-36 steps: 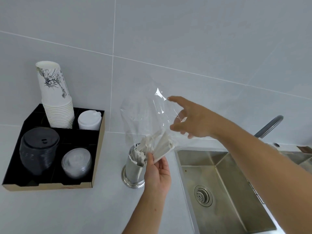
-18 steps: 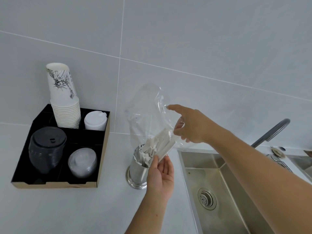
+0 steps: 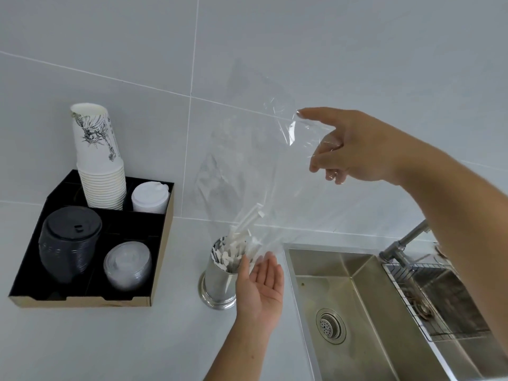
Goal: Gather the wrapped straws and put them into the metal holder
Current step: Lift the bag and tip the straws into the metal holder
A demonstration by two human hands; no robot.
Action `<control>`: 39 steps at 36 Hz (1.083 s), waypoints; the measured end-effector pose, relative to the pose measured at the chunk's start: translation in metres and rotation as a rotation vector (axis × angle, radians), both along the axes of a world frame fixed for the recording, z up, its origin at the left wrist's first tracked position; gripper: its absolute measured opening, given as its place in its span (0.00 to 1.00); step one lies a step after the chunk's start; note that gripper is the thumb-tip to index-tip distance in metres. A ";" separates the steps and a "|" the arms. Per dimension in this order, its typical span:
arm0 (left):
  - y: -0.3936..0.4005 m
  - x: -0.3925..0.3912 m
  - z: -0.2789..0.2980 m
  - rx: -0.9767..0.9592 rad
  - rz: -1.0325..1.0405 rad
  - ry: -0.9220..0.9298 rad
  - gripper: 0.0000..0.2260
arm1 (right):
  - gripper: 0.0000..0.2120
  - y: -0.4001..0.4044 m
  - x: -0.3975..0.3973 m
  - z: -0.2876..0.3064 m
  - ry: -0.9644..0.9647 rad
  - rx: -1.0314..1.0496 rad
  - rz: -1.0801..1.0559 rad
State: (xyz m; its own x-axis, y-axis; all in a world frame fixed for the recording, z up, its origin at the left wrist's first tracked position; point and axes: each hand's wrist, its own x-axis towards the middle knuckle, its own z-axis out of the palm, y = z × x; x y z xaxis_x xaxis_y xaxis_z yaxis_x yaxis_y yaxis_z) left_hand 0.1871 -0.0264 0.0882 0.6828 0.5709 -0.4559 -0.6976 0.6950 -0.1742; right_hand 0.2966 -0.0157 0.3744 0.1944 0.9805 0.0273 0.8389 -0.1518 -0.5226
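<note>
A black cardboard tray [image 3: 162,243] at the left holds stacked paper cups [image 3: 99,166] and lids; beside it on the white worktop [image 3: 110,339] stands the shiny round metal holder [image 3: 217,281], wrapped straws [image 3: 233,251] bristling from its mouth (a few slant inside the bag, blurred); the left hand [image 3: 259,290] is open, palm up, touching the bag's lower end; the clear plastic bag [image 3: 247,160] is nearly invisible against the tiles; the right hand [image 3: 349,149] pinches its top; the steel sink [image 3: 357,298] is cut off at the right.
</note>
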 end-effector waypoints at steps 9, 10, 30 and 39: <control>-0.002 0.002 0.003 0.025 0.021 0.015 0.21 | 0.38 -0.008 -0.001 0.000 -0.002 0.035 0.003; -0.002 0.002 0.004 0.029 0.023 0.018 0.21 | 0.38 -0.009 0.001 0.003 0.003 0.046 0.001; -0.017 0.012 0.010 0.104 0.042 0.070 0.18 | 0.37 -0.045 0.029 0.022 0.007 0.132 0.010; -0.025 0.024 0.013 0.129 0.054 0.110 0.16 | 0.37 -0.065 0.045 0.032 0.000 0.184 0.005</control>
State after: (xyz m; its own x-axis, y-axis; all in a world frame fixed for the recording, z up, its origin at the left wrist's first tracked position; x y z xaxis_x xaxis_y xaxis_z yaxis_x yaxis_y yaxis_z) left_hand 0.2112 -0.0511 0.1010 0.5999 0.6639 -0.4466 -0.7441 0.6680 -0.0065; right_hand 0.3418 -0.0811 0.4066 0.1898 0.9599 0.2064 0.8393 -0.0495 -0.5414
